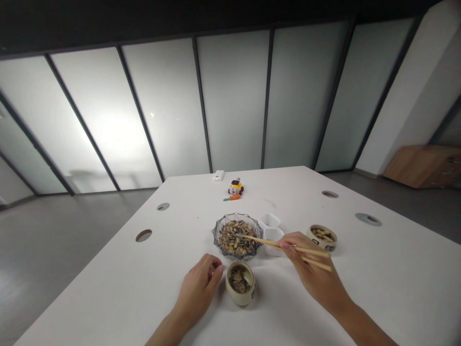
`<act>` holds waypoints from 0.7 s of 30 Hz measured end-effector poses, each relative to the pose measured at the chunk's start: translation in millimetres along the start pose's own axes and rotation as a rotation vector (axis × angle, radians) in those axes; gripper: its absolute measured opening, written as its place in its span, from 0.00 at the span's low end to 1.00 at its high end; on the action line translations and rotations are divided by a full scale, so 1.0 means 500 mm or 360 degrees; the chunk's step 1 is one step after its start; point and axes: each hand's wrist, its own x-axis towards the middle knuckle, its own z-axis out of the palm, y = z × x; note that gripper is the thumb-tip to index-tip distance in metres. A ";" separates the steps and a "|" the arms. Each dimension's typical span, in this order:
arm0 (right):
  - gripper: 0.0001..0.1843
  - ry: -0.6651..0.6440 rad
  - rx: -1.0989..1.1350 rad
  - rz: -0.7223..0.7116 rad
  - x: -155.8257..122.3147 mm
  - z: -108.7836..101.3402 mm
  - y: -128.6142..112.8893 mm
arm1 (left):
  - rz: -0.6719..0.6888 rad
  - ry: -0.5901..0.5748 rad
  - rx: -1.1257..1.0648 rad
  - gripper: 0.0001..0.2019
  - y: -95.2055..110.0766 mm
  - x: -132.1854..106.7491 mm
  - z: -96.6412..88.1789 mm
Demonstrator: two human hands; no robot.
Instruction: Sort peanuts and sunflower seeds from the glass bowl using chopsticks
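Observation:
My right hand is closed around a pair of wooden chopsticks. Their tips reach into a scalloped glass bowl full of striped sunflower seeds mixed with paler, rounder pieces. Whether the tips pinch a seed is too small to tell. My left hand rests on the table, fingers loosely curled and holding nothing visible. Just right of its fingertips stands a small ceramic cup with sunflower seeds inside; I cannot tell whether they touch.
Two white plastic tubs sit beside the glass bowl, the nearer partly behind my right hand. Farther right is a ceramic bowl of peanuts. A toy vehicle, a toy carrot and a white box lie farther back on the white table.

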 end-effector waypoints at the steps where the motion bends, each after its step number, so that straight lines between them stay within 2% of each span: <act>1: 0.15 -0.0025 0.0024 -0.0005 -0.003 0.003 0.000 | -0.0002 -0.0002 0.0006 0.13 0.001 0.000 0.000; 9: 0.13 -0.0281 0.0177 -0.0006 -0.020 0.031 -0.001 | 0.0006 -0.0014 0.0053 0.14 0.004 -0.002 -0.001; 21: 0.15 -0.0301 0.0181 0.0003 -0.023 0.044 0.019 | 0.0003 -0.0058 0.0063 0.14 0.004 -0.002 -0.001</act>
